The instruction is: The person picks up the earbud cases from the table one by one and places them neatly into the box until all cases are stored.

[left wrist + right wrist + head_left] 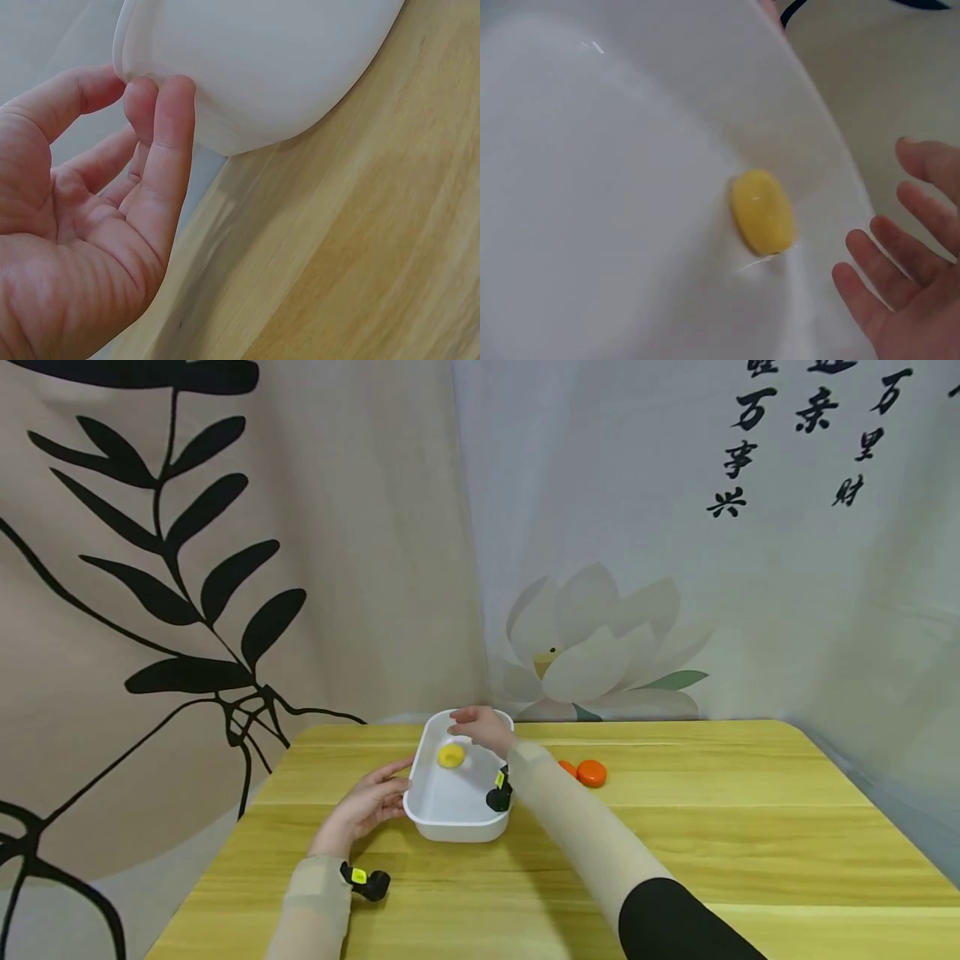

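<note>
The yellow piece (pixel 451 756) lies inside the white tub (pixel 456 802), on its floor, in the far half and left of the middle as the head view shows it; the right wrist view has it near the curved wall, rounded and longer than it is wide. The right hand (pixel 483 727) is above the tub's far right part, its fingers wide apart with gaps between them and nothing in its grip, well clear of the yellow piece. The left hand (pixel 369 804) is at the tub's left side, fingertips touching the rim and outer wall with narrow spacing; I cannot tell whether they pinch the rim or only press it. Just right of the tub, past the right forearm, sit 2 orange pieces (pixel 592 773), round and side by side, 1 partly hidden by the pale sleeve (pixel 592 827). Each wrist carries 1 small black device (pixel 367 882) with a yellow-green label. All this is on a wood-grained table (pixel 750 827), backed by a curtain (pixel 375 527) printed with black leaves, a white flower and black characters.
</note>
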Demonstrator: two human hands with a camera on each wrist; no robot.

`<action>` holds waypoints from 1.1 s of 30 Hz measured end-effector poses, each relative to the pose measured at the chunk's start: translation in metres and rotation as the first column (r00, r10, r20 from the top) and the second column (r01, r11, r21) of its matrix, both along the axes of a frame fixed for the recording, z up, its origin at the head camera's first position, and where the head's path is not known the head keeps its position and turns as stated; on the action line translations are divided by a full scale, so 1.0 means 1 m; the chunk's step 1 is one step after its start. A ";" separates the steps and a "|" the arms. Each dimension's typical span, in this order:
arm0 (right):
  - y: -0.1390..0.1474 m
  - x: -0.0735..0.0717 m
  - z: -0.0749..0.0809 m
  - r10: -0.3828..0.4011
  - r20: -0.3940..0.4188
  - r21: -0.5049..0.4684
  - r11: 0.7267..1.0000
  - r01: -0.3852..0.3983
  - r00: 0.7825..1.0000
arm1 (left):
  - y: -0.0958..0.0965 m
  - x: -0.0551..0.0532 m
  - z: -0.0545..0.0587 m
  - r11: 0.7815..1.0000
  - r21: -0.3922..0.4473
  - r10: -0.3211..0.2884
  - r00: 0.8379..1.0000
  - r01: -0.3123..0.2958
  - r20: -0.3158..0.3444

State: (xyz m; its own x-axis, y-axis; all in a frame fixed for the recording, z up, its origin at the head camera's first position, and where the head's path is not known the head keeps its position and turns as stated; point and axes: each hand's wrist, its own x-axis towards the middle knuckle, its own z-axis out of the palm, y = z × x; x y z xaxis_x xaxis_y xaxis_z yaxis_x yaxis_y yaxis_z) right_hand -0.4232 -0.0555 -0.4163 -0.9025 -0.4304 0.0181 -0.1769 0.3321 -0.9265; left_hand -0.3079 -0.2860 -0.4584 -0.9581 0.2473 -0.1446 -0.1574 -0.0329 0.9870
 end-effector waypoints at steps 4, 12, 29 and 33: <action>0.012 -0.003 0.011 0.029 0.014 -0.084 0.996 -0.028 0.999 | 0.002 0.002 0.000 1.000 -0.007 -0.013 1.000 0.012 -0.009; 0.044 0.008 0.039 0.088 0.051 -0.186 0.980 -0.077 0.995 | -0.005 0.005 0.005 1.000 -0.007 -0.016 1.000 0.016 -0.023; 0.167 0.050 -0.002 -0.092 0.195 -0.494 0.851 0.179 0.976 | -0.002 0.000 0.002 0.999 -0.022 -0.041 0.999 0.041 -0.027; 0.189 0.056 -0.015 -0.120 0.256 -0.561 0.790 0.248 0.959 | 0.000 0.001 0.003 0.999 -0.016 -0.035 0.999 0.035 -0.016</action>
